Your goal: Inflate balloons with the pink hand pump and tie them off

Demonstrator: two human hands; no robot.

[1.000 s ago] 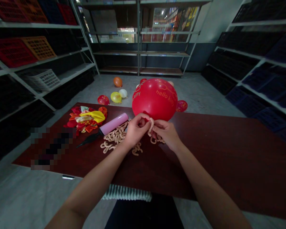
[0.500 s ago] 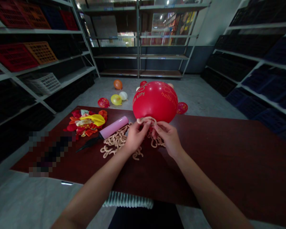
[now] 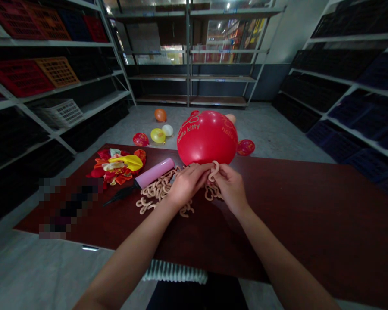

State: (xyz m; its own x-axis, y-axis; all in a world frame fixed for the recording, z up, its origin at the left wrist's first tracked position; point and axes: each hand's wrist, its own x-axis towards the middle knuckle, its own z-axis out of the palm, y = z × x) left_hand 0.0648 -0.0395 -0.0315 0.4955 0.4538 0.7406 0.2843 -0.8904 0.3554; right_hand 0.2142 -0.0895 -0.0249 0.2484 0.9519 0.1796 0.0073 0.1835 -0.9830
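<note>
A large inflated red balloon point(image 3: 207, 140) with gold "hello kitty" print is held above the table's far edge, its neck turned toward me and hidden by my fingers. My left hand point(image 3: 186, 181) is closed at the balloon's base. My right hand point(image 3: 231, 187) pinches a curled beige elastic cord point(image 3: 214, 171) beside the neck. Whether the cord is wrapped round the neck cannot be seen. Below my hands lie more loose beige cords point(image 3: 155, 191), partly covered by my left hand. Left of them is a pink balloon pump point(image 3: 155, 172) with a black nozzle.
Uninflated balloons point(image 3: 119, 165) are heaped at the left of the dark brown table point(image 3: 310, 215). On the floor beyond are an orange balloon point(image 3: 160, 115), a yellow balloon point(image 3: 158, 135) and several others. Shelves with crates point(image 3: 17, 78) line both sides.
My left fingers have folded over the balloon's neck. The cord's free end has swung from the left to upright beside my right fingers. The balloon has shifted slightly left and turned.
</note>
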